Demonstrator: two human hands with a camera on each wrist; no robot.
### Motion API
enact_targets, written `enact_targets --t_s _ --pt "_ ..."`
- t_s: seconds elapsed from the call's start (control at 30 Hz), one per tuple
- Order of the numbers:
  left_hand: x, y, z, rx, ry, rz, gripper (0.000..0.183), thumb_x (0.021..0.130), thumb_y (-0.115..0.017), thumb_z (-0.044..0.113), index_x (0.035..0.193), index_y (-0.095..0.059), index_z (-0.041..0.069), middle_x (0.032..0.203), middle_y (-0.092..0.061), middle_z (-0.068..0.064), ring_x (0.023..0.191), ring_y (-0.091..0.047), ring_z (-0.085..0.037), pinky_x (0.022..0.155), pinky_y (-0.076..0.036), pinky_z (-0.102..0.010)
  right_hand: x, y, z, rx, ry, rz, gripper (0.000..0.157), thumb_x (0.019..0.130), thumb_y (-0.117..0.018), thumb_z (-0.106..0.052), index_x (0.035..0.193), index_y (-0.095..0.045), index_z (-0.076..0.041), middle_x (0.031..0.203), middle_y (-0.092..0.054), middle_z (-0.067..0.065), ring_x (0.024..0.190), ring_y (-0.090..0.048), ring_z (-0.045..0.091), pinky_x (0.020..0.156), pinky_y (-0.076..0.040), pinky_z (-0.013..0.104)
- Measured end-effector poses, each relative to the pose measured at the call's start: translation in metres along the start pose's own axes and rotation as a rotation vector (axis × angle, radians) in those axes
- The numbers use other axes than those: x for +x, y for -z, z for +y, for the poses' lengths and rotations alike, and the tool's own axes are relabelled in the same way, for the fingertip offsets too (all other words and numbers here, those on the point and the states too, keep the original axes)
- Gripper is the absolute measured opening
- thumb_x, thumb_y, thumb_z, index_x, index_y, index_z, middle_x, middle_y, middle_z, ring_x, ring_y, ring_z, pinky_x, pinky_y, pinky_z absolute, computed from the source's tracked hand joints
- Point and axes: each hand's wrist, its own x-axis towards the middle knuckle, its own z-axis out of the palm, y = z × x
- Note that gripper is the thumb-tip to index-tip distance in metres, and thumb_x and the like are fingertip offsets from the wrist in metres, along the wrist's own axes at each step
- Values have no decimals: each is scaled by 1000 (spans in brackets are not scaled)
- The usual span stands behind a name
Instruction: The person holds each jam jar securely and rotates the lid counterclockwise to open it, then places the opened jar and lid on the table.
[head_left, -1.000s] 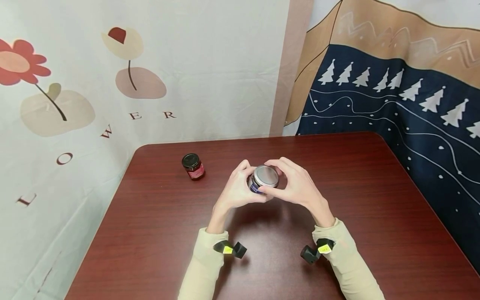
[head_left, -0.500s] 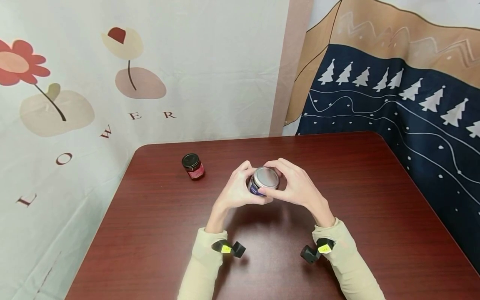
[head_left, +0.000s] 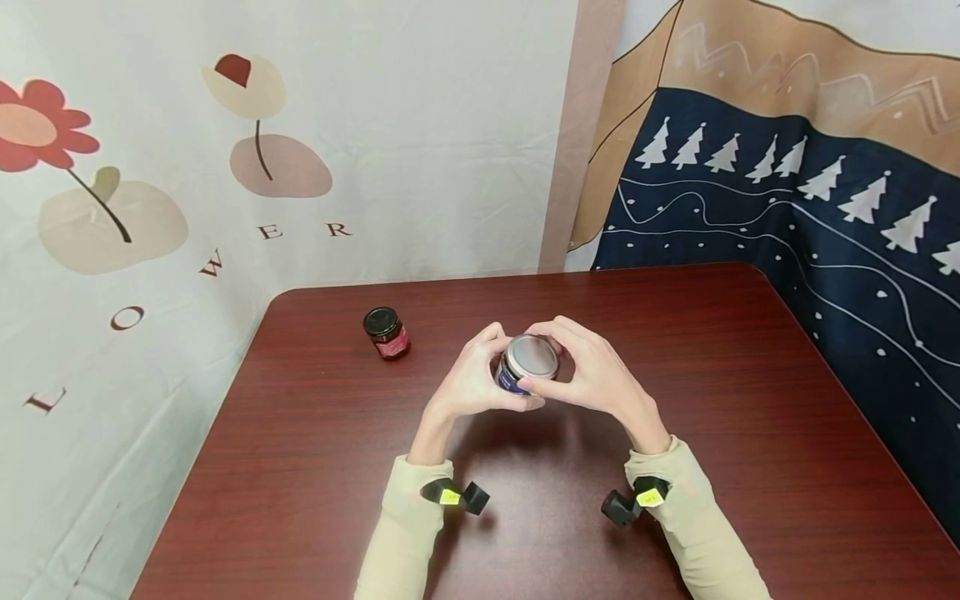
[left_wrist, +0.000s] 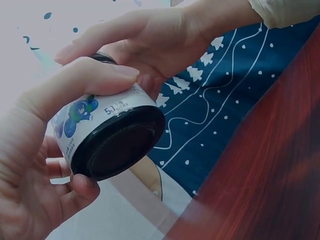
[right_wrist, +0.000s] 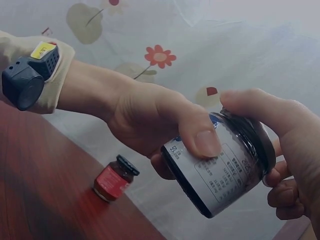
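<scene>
A jam jar (head_left: 510, 380) with a white label and blueberry pictures is held up over the table, tilted. My left hand (head_left: 472, 377) grips its body, thumb along the label in the left wrist view, where the dark jar base (left_wrist: 120, 145) shows. The right hand (head_left: 596, 367) holds the lid (head_left: 533, 356) by its rim, thumb on the near side and fingers on the far side. In the right wrist view the lid edge (right_wrist: 260, 137) sits on the jar's mouth between the right fingers. Whether the lid is loose I cannot tell.
A second, smaller jar (head_left: 386, 333) with a black lid and red label stands upright at the table's back left. The dark red wooden table (head_left: 315, 467) has rounded far corners. Printed cloths (head_left: 435, 150) hang behind it and along the right side.
Between the hands, the jar has come slightly nearer to the body. The left wrist has shifted a little to the left, while the right arm stays almost still.
</scene>
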Motion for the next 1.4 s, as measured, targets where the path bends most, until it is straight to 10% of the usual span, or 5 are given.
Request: enact_targets --t_s 1.4 --pt "-2 6 0 -130 -13 -31 51 62 -97 25 107 -75 18 89 -51 2 86 -52 -17 68 -49 -31 1 7 2 109 45 42 54 82 -80 -21 130 -60 -12 101 -56 -2 90 -50 13 69 -45 28"
